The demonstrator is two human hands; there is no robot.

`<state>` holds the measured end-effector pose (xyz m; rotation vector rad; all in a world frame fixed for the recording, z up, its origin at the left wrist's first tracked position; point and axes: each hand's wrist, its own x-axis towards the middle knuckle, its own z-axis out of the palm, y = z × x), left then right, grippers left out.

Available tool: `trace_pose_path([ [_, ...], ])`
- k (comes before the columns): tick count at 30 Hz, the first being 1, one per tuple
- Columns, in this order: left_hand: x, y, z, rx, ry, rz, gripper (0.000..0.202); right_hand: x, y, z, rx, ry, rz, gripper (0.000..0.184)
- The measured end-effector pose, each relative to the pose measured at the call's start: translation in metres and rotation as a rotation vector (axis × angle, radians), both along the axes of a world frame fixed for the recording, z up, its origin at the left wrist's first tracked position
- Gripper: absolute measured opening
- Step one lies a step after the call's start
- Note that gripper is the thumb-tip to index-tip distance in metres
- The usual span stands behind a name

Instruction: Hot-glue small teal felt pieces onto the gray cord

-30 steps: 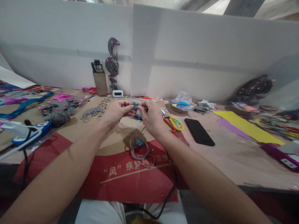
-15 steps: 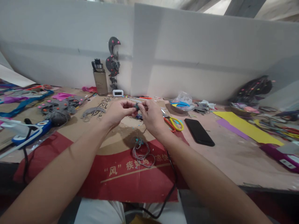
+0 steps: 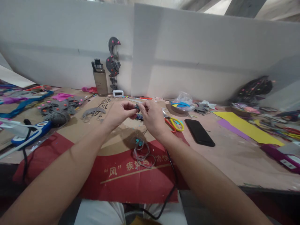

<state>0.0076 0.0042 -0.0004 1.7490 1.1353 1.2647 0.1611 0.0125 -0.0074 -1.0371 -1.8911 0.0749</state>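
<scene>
My left hand (image 3: 123,111) and my right hand (image 3: 152,117) meet at the middle of the bench, thumbs and fingertips pinched together. Between them sits a small dark teal piece (image 3: 137,107); its exact kind is too small to make out, and the fingers cover part of it. Below the hands, a loose coil of grey cord (image 3: 142,153) lies on the red and brown cardboard (image 3: 126,184), with a bright teal bit (image 3: 138,142) at its top. Just right of my right hand rest scissors (image 3: 177,124) with yellow and red-orange handles.
A black phone (image 3: 199,132) lies to the right, near yellow paper (image 3: 248,128). At the back stand a bottle (image 3: 100,79), a small white clock (image 3: 117,93) and a bowl (image 3: 181,109). Grey yarn (image 3: 57,117) and a blue power strip (image 3: 35,132) are left. A black cable (image 3: 172,187) crosses the front edge.
Both hands stay in nearly the same place, still pinching the small teal piece. The bright teal bit on the cord coil looks slightly shifted; the view has barely moved.
</scene>
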Motion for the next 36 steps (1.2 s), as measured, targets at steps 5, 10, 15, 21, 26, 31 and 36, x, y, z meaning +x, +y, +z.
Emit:
trace_pose_path([
  [5,0.0005,-0.004,0.0029,0.037,0.073,0.014,0.024,0.0002,-0.0011,0.002,-0.007,-0.02,-0.032,0.031],
  [10,0.0027,-0.0066,0.0037,0.054,0.109,0.025,0.02,-0.0002,-0.0011,0.0028,-0.022,-0.01,-0.028,0.031],
  [15,0.0055,-0.0077,0.0034,0.079,0.116,0.087,0.014,-0.0019,-0.0029,0.0025,-0.031,0.01,-0.009,0.029],
  [21,0.0058,-0.006,-0.0001,0.131,0.175,0.183,0.012,-0.0044,-0.0039,0.0019,-0.061,0.048,0.028,0.029],
  [26,0.0067,-0.0065,0.0011,0.087,0.064,0.187,0.009,-0.0032,-0.004,0.0009,-0.08,0.083,0.104,0.024],
  [31,0.0035,-0.0026,-0.0003,0.038,-0.1,0.103,0.006,-0.0013,-0.0026,-0.0014,-0.074,0.082,0.132,0.02],
  [36,0.0022,-0.0007,-0.0024,0.032,-0.08,0.093,0.006,-0.0005,0.0002,-0.0036,-0.036,0.047,0.119,0.022],
])
